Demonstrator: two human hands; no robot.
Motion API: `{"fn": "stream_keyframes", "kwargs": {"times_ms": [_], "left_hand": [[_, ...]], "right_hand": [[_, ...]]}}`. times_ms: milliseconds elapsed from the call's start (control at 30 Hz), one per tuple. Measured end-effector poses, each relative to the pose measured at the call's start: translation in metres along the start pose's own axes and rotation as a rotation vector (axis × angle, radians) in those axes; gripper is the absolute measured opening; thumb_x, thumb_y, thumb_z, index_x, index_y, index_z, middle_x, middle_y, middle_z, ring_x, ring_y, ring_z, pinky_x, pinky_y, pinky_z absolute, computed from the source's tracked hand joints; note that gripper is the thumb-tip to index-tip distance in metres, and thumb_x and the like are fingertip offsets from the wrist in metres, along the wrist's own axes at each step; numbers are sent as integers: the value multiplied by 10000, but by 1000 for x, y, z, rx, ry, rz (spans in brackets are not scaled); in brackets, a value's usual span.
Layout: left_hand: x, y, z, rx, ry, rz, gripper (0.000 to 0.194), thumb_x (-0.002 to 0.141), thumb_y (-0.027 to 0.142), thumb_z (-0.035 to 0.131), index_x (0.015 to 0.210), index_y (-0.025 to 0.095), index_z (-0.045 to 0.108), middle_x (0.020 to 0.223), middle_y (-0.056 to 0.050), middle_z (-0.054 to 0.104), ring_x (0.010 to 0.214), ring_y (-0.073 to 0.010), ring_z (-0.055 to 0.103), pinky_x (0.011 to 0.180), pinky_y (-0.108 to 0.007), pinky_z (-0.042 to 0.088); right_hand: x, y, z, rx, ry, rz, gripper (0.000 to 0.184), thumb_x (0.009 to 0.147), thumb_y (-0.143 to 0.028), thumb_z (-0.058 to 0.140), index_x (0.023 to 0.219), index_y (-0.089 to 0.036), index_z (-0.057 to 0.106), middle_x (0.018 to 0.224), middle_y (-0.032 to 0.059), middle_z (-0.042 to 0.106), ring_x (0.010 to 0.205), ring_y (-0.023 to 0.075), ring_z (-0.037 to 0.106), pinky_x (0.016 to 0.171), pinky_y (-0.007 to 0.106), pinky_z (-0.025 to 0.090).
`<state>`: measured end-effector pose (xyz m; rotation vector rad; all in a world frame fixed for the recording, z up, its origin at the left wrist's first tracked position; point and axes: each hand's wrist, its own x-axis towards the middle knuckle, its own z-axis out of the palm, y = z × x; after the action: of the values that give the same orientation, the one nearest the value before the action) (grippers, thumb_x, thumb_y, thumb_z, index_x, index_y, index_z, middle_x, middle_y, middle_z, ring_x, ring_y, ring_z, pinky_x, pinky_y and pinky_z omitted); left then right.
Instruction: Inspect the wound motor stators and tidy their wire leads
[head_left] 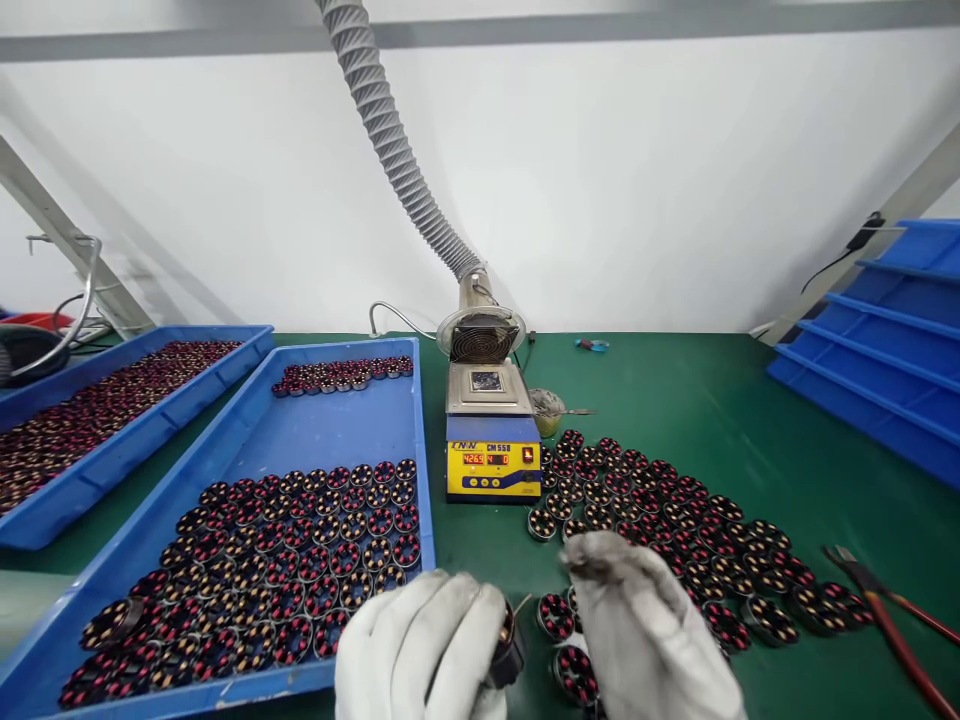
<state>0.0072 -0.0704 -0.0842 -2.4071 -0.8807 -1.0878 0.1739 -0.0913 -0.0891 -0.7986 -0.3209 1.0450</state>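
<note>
My left hand (pixel 420 645), in a white glove, is closed around a small dark motor stator (pixel 508 655) at the bottom centre. A thin wire end sticks up from that stator. To its right is my right hand (pixel 649 635), also gloved, with its fingers pressed together and the fingertips stained dark. Whatever the right fingers hold, if anything, is hidden. Loose stators (pixel 555 615) with red and copper windings lie between and beyond the two hands. In front of both hands stands a yellow and blue solder pot (pixel 493 470) with a lit red display.
A blue tray (pixel 330 430) of stators lies to the left, with a second filled tray (pixel 142 415) beyond. An extraction hose (pixel 390 140) hangs over the pot. Beside it sits a small tub (pixel 547 410). Red-handled cutters (pixel 885 610) and stacked blue trays (pixel 885 340) are at right.
</note>
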Motion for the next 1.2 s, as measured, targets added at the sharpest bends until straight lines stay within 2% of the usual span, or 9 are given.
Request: {"fn": "stream_keyframes", "kwargs": {"times_ms": [67,233,367,433,633,767,900,1067,1200], "left_hand": [[-2,-3,1,-52,-39,-43,267,806,234,539,1068,188,564,891,-67,743,848,-233,668,808,-374,399],[5,-6,4,-249,-135,-113,330,797,206,485,1123,209,533,950,-56,705,869,-206,661,740,-337,515],[16,-11,4,-502,-111,-147,189,867,298,534,1035,227,584,882,-36,711,786,-154,675,679,-239,555],[19,-12,3,-584,-68,-168,164,889,314,515,1002,234,603,875,-41,714,801,-166,674,700,-260,557],[22,-7,-1,-692,-190,-256,259,828,293,621,1076,225,593,1009,-78,695,938,-206,650,807,-318,544],[25,-8,-1,-799,-123,-271,210,911,357,483,994,241,637,909,-41,718,873,-184,658,822,-297,522],[21,-12,4,-952,-153,-473,185,861,212,473,769,214,634,757,-12,697,877,-191,637,862,-307,494],[11,-17,3,-995,-136,-777,162,811,158,543,805,228,689,928,-25,711,951,-201,647,817,-251,528],[17,-11,0,-915,-129,-498,528,610,113,750,1097,277,635,1118,-49,672,1035,-232,619,916,-298,493]], "right_hand": [[-6,11,2,-105,-147,46,225,561,-299,826,757,-274,717,786,14,713,737,187,644,743,316,506],[-19,18,17,-119,-425,407,355,610,-323,804,927,-201,703,868,77,704,821,213,647,819,352,481],[-18,17,14,43,-399,566,375,610,-331,804,959,-246,699,869,48,703,732,151,646,695,260,503],[-17,20,11,70,-385,551,378,594,-307,815,951,-247,705,895,49,704,701,140,639,654,245,503],[-17,16,12,44,-275,478,383,582,-284,822,938,-213,701,875,65,708,820,203,659,827,351,491],[-19,15,15,57,-277,497,353,577,-243,826,905,-222,698,812,26,690,738,164,643,743,301,512],[-18,21,16,142,-299,524,364,506,-238,865,833,-207,707,702,-19,668,634,103,617,612,201,492],[-20,13,16,265,-350,681,372,562,-271,838,904,-196,712,829,42,724,709,140,669,661,232,515],[-21,7,21,227,-355,588,233,625,-327,793,828,-231,730,928,15,722,882,136,646,822,233,481]]}}
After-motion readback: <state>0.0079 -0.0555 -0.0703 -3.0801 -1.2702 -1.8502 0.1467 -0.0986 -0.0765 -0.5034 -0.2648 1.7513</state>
